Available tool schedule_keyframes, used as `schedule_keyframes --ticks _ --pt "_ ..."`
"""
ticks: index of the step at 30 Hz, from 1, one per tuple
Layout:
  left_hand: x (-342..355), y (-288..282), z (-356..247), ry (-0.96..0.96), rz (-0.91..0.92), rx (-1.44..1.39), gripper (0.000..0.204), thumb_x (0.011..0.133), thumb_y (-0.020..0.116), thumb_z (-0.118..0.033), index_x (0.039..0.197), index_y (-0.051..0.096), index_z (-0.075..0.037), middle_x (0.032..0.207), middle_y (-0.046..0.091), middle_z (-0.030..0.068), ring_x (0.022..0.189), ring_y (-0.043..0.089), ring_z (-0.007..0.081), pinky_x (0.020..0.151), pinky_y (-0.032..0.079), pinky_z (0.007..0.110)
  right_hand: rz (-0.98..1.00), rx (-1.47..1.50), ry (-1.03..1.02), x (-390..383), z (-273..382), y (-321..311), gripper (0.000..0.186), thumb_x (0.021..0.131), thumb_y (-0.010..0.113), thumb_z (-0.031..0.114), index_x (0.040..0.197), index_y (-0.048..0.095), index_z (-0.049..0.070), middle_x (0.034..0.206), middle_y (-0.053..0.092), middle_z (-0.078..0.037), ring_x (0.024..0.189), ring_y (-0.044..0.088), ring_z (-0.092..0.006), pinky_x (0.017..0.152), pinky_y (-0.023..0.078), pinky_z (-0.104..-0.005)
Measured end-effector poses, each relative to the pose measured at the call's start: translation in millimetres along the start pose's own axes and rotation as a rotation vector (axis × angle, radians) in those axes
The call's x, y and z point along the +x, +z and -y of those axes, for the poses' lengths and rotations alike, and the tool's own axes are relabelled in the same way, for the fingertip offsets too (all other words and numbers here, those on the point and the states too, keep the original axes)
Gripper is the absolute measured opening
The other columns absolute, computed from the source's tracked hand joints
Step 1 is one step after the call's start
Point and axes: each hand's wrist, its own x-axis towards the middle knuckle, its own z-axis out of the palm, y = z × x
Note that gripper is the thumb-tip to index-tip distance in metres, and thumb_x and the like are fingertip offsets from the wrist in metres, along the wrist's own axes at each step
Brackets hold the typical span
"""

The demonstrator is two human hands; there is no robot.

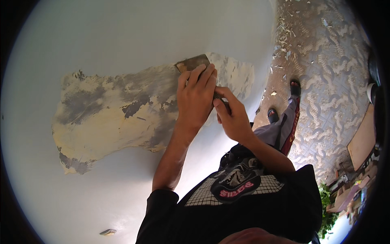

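A pale wall [134, 36] fills the left and middle of the head view. Across it runs an uneven patch [109, 114] of cream and grey where the smooth coat is gone. At the patch's upper right a flat scraper [191, 63] with a worn brown blade lies against the wall. My left hand [193, 97] presses on it, fingers close together and bent over the blade. Just to the right, my right hand [232, 116] is closed round the scraper's handle end, thumb and forefinger wrapped about it. Most of the handle is hidden by my hands.
Along the wall's foot, flakes and dust [286, 32] litter the patterned tile floor [325, 114], where my sandalled feet [295, 86] stand. A brown board [361, 140], green leaves [326, 207] and jumbled items lie at the right edge. A small fixture [108, 232] shows low on the wall.
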Motion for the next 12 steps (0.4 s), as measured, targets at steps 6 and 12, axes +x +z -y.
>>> schedule_keyframes --ticks 6,12 --pt "15 20 6 0.026 -0.021 0.074 0.033 0.08 0.071 -0.009 0.113 0.076 -0.009 0.123 0.074 -0.0013 0.12 0.063 0.0211 0.116 0.036 0.051 0.001 0.054 -0.021 25 -8 -8 0.029 0.106 0.055 0.015 0.133 0.055 0.006 0.071 0.056 -0.004 0.058 0.052 -0.0087 0.055 0.044 -0.0301" --pt "-13 50 -2 -0.018 0.029 -0.03 0.031 0.08 0.068 -0.007 0.109 0.078 -0.009 0.117 0.074 0.0072 0.118 0.061 0.0219 0.124 0.027 0.057 0.066 0.16 0.134 24 -2 -22 0.034 0.104 0.057 0.014 0.138 0.054 0.008 0.089 0.067 -0.005 0.062 0.058 -0.0076 0.056 0.046 -0.0269"
